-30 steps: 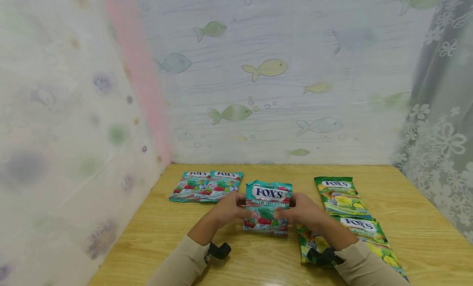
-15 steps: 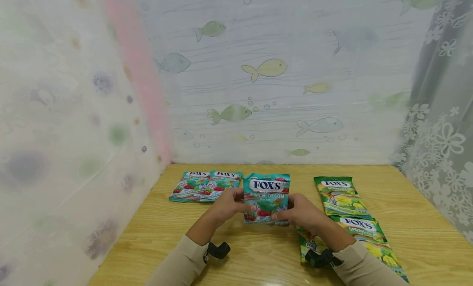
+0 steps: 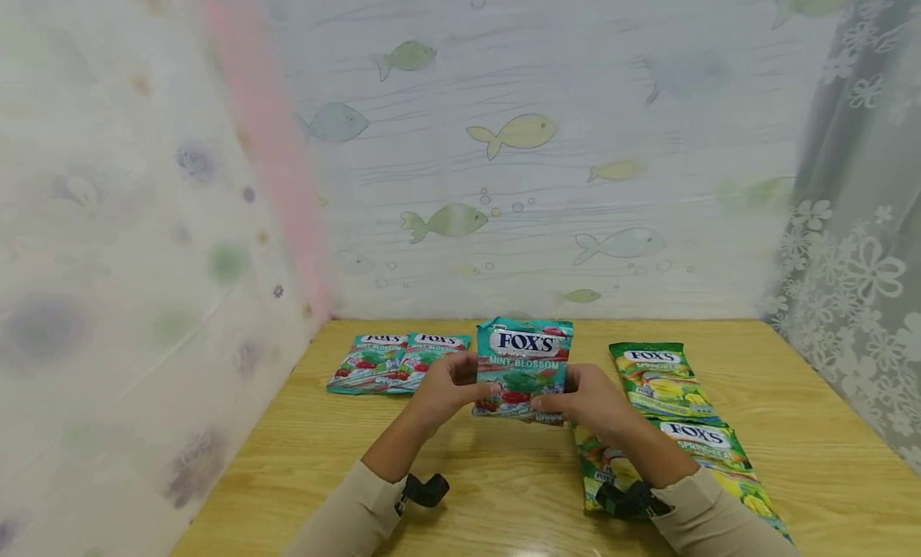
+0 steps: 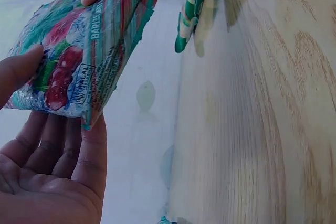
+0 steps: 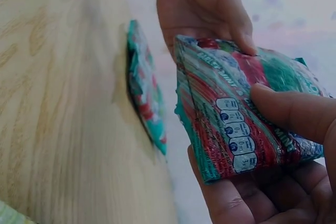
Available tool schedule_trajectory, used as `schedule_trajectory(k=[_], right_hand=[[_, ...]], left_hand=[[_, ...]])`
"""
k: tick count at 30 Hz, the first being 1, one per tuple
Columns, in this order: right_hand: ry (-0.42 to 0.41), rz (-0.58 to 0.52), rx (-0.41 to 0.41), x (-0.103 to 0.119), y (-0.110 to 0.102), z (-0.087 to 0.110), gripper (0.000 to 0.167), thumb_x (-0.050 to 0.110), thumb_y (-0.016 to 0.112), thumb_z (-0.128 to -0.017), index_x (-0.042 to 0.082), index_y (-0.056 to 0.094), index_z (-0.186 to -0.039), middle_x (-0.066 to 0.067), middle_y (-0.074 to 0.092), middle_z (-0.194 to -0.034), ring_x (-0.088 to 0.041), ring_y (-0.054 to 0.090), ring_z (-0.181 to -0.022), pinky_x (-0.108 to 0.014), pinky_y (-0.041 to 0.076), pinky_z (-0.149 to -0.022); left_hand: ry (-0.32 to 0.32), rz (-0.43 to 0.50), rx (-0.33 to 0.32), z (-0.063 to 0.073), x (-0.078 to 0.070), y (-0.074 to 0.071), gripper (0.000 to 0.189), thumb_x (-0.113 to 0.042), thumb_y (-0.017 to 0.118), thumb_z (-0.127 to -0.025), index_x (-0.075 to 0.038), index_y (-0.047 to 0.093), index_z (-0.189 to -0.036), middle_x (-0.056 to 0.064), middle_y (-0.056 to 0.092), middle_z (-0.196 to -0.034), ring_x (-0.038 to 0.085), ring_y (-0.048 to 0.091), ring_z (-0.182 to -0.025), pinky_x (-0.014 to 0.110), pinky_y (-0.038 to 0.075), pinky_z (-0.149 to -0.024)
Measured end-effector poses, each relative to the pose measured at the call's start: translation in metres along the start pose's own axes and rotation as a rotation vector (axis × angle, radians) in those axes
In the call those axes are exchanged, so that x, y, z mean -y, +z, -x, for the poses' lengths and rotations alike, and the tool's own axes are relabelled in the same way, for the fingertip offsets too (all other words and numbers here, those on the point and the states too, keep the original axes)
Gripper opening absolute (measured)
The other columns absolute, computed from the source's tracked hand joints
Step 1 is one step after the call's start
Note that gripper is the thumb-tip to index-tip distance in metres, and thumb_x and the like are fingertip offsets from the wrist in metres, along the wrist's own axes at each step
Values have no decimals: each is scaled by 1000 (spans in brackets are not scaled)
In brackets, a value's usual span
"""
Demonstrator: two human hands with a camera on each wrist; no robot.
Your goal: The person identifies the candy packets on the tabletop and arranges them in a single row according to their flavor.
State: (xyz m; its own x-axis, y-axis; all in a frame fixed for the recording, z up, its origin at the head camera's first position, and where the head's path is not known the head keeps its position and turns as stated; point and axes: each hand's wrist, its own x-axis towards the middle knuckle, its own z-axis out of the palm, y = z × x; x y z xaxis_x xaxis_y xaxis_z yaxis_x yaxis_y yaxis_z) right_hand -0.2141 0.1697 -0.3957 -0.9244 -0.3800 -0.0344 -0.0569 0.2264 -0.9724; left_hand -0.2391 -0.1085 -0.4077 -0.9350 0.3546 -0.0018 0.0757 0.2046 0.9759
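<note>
A teal Fox's Mint Blossom candy bag (image 3: 521, 373) is held upright over the middle of the table, its printed front toward me. My left hand (image 3: 448, 393) grips its left side, thumb on the front and fingers behind. On the opposite side my right hand (image 3: 593, 401) holds it the same way. The left wrist view shows the bag (image 4: 63, 61) raised off the wood, with the left hand's fingers (image 4: 92, 156) under its back. From the right wrist, the bag's lower edge with its nutrition marks (image 5: 236, 135) faces the camera, right thumb (image 5: 294, 111) pressed on the front.
Two more teal bags (image 3: 370, 365) lie overlapping at the back left of the wooden table (image 3: 489, 501). Several yellow-green Fox's Spring Tea bags (image 3: 665, 381) lie on the right, partly under my right forearm. A fish-patterned curtain (image 3: 532, 221) hangs behind the table.
Both hands have lifted the teal bag higher above the table, and it stands a little more upright. The bags lying on the table have stayed in place.
</note>
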Motion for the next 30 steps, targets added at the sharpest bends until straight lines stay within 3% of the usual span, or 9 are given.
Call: schedule_trajectory(k=[8,14,22,30], right_hand=[[-14,-38,-32,7,-5,-1,53,27,79,-94,0,63,-136,-16,73,-124,-27,74,-108,-41,62,-88],[-20,-22,-59,11,-10,-5,54,28,80,-93,2,64,-137,-17,73,-125,-28,73,-109,-43,62,-88],[-2,-54,-57,19,-13,-19,57,32,79,-94,1,62,-139,-17,71,-128,-27,72,-111,-44,61,-92],[22,-50,-73,29,-12,-36,58,33,78,-95,3,60,-141,-17,69,-131,-27,71,-112,-45,61,-93]], left_hand=[[73,-83,23,3,-7,-5,62,-36,84,-88,-16,61,-142,7,66,-132,26,65,-119,46,58,-96],[116,-93,-31,0,-10,-12,45,-35,84,-88,-18,69,-128,4,71,-122,21,68,-112,43,60,-92],[142,-105,-64,-7,-16,-16,56,-36,82,-90,-17,65,-140,4,69,-131,21,68,-113,38,60,-92],[162,-121,-148,-16,-24,-23,49,-35,83,-90,-19,69,-135,2,71,-126,20,69,-110,36,61,-86]])
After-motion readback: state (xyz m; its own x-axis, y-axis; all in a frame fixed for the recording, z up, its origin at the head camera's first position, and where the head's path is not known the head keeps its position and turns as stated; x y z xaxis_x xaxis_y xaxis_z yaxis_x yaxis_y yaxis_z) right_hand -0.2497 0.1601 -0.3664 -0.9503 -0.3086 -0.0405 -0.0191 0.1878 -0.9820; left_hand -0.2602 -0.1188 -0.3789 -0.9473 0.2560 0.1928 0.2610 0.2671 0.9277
